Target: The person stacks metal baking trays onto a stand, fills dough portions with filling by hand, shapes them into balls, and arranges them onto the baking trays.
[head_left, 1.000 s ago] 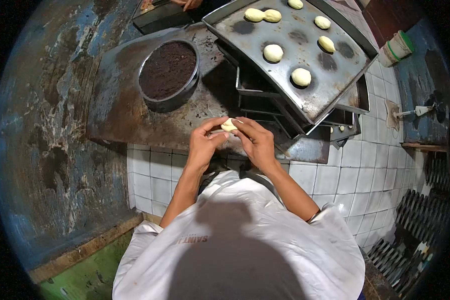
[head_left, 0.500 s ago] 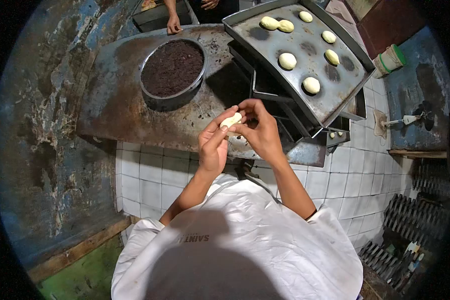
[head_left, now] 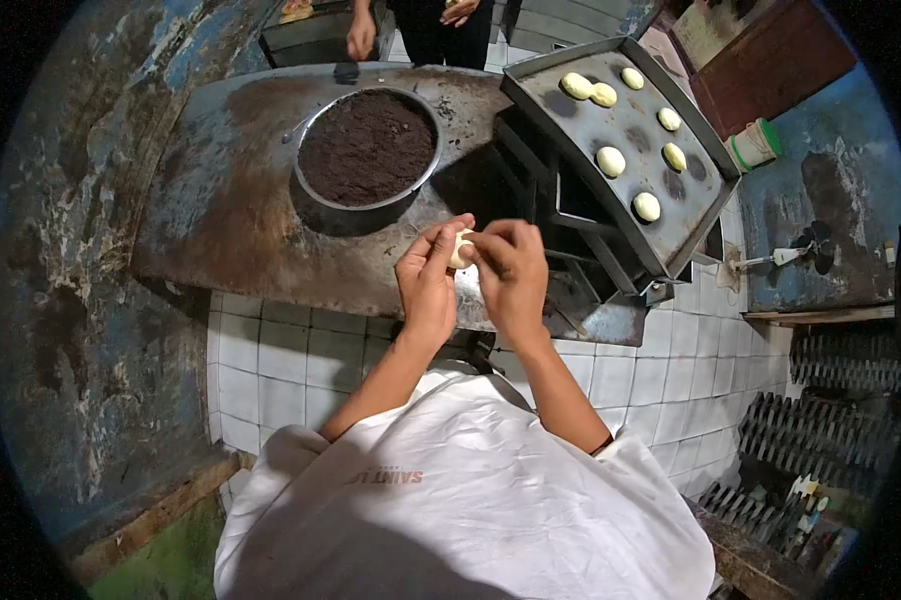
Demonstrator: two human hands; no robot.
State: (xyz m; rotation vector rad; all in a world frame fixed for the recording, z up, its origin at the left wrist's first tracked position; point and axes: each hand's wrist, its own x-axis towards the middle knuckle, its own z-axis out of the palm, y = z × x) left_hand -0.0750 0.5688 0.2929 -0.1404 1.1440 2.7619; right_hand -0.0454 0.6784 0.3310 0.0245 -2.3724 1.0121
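Dough, a small pale piece, held up between both hands, out of contact with the worktop; over its near edge or just short of it, cannot tell which. At the left side of the dough, left hand, grip closed on it, thumb along the near face and fingers behind. At the right side, right hand, grip nearly closed, thumb and bent fingers drawn together against the dough; exact contact of the fingertips partly hidden and slightly blurred, so cannot tell how firm the pinch. Wrists near each other, forearms rising from the sleeves of a white shirt.

Beyond the hands and to the left, bowl on the worktop, round and metal, filled close to the rim with dark, crumbly mix. To the right, tray, set at an angle on a stack of other trays. On the tray, seven pale lumps: two touching end to end, five lying apart, some round, some longer.

Across the worktop, another person in dark clothes, one hand hanging near the far edge. Past the tray, bucket with green lid.
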